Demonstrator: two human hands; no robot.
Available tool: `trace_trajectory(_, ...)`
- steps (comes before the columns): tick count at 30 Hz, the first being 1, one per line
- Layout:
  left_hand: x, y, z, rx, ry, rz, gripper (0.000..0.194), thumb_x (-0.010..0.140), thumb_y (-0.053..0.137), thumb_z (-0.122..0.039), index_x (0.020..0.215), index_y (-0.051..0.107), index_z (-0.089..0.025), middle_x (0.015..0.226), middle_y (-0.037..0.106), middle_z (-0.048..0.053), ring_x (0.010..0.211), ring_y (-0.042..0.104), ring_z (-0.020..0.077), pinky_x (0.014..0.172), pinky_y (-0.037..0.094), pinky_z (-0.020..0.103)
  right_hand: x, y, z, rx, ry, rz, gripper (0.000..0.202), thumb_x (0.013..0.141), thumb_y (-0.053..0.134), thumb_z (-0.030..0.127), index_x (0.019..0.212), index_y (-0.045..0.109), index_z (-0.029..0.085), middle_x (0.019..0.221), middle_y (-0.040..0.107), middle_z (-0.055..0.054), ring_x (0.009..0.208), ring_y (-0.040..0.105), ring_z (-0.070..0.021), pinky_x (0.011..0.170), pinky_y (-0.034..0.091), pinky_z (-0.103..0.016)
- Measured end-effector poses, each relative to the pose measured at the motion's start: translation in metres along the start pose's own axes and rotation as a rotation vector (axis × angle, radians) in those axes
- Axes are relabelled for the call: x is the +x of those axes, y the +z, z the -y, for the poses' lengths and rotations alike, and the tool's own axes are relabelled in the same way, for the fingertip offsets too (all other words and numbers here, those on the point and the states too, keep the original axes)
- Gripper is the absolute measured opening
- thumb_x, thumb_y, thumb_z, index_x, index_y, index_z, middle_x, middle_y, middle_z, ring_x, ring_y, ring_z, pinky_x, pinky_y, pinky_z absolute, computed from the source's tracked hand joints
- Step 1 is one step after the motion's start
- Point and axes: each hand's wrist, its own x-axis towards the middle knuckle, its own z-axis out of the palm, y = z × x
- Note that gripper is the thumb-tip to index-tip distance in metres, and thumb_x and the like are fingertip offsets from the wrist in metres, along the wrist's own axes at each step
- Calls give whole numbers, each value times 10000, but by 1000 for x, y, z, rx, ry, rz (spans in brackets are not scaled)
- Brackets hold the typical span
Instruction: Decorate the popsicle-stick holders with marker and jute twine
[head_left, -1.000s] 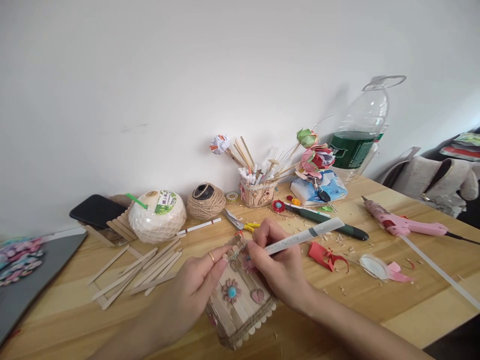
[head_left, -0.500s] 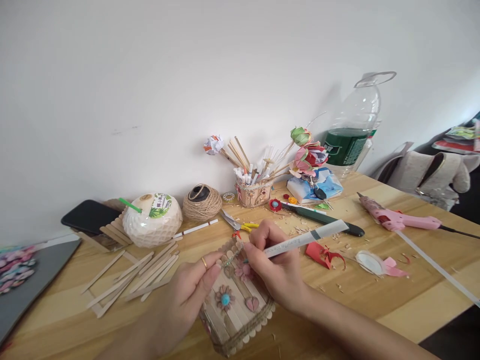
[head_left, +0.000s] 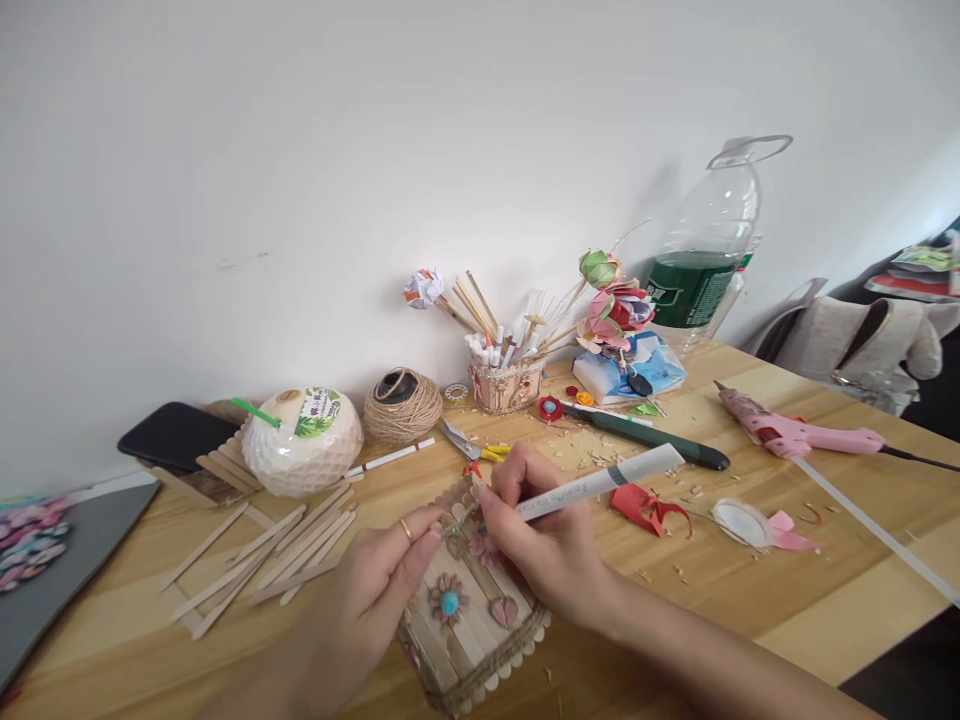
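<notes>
My left hand [head_left: 382,580] grips the upper left edge of a small wooden box [head_left: 469,640] built from popsicle sticks, tilted in front of me. Flower and heart ornaments, one flower with a blue centre [head_left: 449,602], decorate its face, and twine runs along its rims. Between the fingers of my right hand [head_left: 551,550] is a white marker pen [head_left: 604,482], its back end pointing up to the right. The pen's tip is hidden behind my fingers, close to the box's upper rim.
Loose popsicle sticks [head_left: 262,560] lie at left, near a white coconut [head_left: 302,440] and a twine ball [head_left: 403,405]. Scissors [head_left: 469,443], a green-handled knife [head_left: 652,440] and red paper scraps [head_left: 645,510] are beyond my hands. A pink glue gun [head_left: 799,432] rests at right.
My right hand and the marker have shifted slightly left along the box's upper rim. My left hand keeps its hold; the whole view has moved a little.
</notes>
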Motion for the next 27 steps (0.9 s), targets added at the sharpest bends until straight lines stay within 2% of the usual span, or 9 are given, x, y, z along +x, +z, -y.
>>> trace_trajectory(6, 0, -1, -2, 22, 21, -17, 334, 906, 382, -408, 963, 646, -212, 574, 534, -27, 527, 475, 144, 521, 383, 239, -1, -1, -2, -12, 20, 0, 245, 750, 495, 129, 602, 321, 219, 510, 389, 71, 448, 341, -80, 437, 279, -214)
trace_trajectory(18, 0, -1, -2, 25, 6, 15, 353, 918, 353, -414, 975, 636, -209, 538, 489, -40, 538, 484, 148, 528, 374, 244, -1, 1, -2, 29, 64, -11, 244, 769, 510, 165, 611, 333, 219, 512, 382, 74, 448, 346, -82, 445, 280, -220)
trace_trajectory(27, -1, -1, -3, 54, -2, -21, 323, 907, 381, -396, 944, 640, -207, 566, 525, -31, 529, 477, 144, 527, 371, 245, -2, 0, -5, -4, 66, -43, 241, 785, 512, 195, 623, 335, 218, 520, 375, 68, 461, 348, -85, 438, 278, -213)
